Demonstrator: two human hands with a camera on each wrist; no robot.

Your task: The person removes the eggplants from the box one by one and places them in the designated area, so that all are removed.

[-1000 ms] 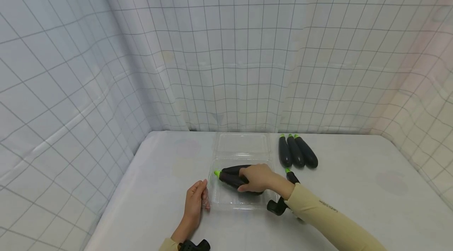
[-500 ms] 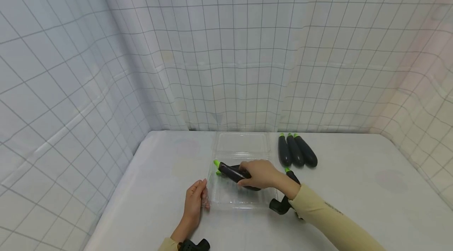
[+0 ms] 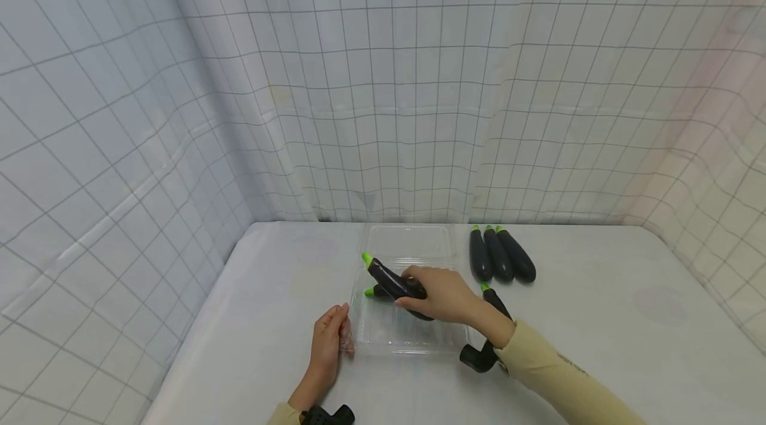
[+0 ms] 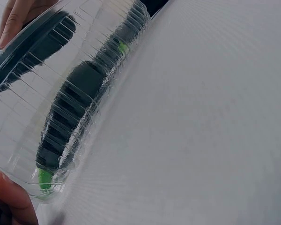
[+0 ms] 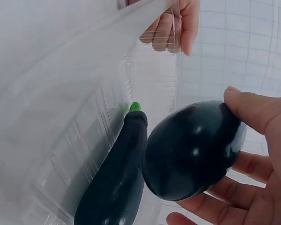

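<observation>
My right hand (image 3: pixel 445 295) grips a dark eggplant (image 3: pixel 387 279) with a green stem, its thumb and fingers round the thick end. The eggplant is tilted, stem end up and to the left, over an open clear plastic container (image 3: pixel 383 347). Inside the container lies a second eggplant (image 5: pixel 117 173), partly hidden below the held one in the head view; through the ribbed wall the left wrist view shows this lying eggplant (image 4: pixel 72 112) too. At the container's left edge, my left hand (image 3: pixel 327 342) holds the rim between thumb and curled fingers.
Three eggplants (image 3: pixel 501 257) lie side by side at the back right of the white table (image 3: pixel 281 305). Another eggplant (image 3: pixel 495 300) lies beside the container, partly behind my right wrist. The container's lid (image 3: pixel 409 242) is folded back. Gridded white curtains surround the table.
My right hand has lifted one eggplant off the container's floor, its stem end rising and tilting up. The other eggplant stays in the container. My left hand has not moved.
</observation>
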